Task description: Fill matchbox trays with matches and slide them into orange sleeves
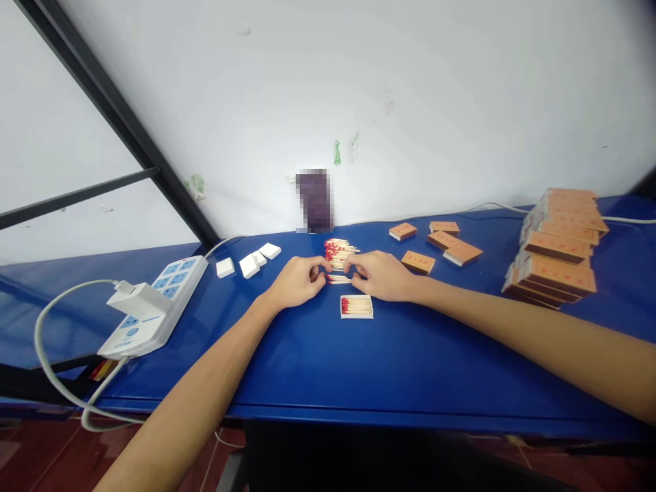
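Note:
My left hand [300, 281] is curled, its thumb and forefinger at the red-headed ends of some matches. My right hand [383, 276] is curled in the same way at the plain ends. Between my two thumbs lies a small row of matches [339, 279], slightly apart from a larger heap of matches [338, 251] just beyond. My forefingers touch the near edge of that heap. Just below my hands sits a white matchbox tray [357, 316] with matches lying in it, red heads to the left. My other fingers are mostly folded out of sight.
White matchbox pieces [249, 266] lie left of my hands. Several orange matchboxes [418, 262] are scattered to the right, with stacked matchboxes [558, 270] farther right. A power strip [177, 301] with a charger and cable lies on the left. A blurred dark object [315, 200] leans against the wall.

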The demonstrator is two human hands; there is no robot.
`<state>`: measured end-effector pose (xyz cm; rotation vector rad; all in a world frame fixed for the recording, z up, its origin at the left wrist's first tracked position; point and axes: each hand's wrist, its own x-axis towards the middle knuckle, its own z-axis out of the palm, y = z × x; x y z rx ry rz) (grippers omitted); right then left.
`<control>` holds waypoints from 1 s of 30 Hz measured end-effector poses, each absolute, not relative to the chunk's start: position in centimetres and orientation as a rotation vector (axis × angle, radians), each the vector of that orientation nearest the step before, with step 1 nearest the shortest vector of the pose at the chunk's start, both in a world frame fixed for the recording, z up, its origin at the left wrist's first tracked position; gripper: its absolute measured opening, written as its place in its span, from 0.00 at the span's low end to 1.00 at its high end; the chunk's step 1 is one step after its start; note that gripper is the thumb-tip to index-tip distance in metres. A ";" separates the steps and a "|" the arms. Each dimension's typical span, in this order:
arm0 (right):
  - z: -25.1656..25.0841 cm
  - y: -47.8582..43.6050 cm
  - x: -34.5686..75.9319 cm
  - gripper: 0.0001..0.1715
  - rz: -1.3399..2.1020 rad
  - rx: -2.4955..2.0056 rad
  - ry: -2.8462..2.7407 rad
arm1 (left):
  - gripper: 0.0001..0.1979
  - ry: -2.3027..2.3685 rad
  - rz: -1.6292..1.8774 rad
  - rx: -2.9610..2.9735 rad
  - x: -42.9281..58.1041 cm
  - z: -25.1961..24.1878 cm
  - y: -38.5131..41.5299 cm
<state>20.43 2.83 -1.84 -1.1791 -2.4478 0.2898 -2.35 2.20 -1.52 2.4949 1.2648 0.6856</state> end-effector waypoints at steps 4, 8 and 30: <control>-1.6 2.7 20.4 0.11 0.303 -1.182 -2.459 | 0.11 1.281 0.619 2.535 -2.4 -1.5 2.3; -1.6 2.7 20.4 0.09 0.287 -1.176 -2.478 | 0.10 1.265 0.576 2.559 -2.1 -1.3 2.0; -1.4 2.6 20.5 0.08 0.346 -1.131 -2.476 | 0.09 1.243 0.538 2.610 -1.8 -1.0 1.6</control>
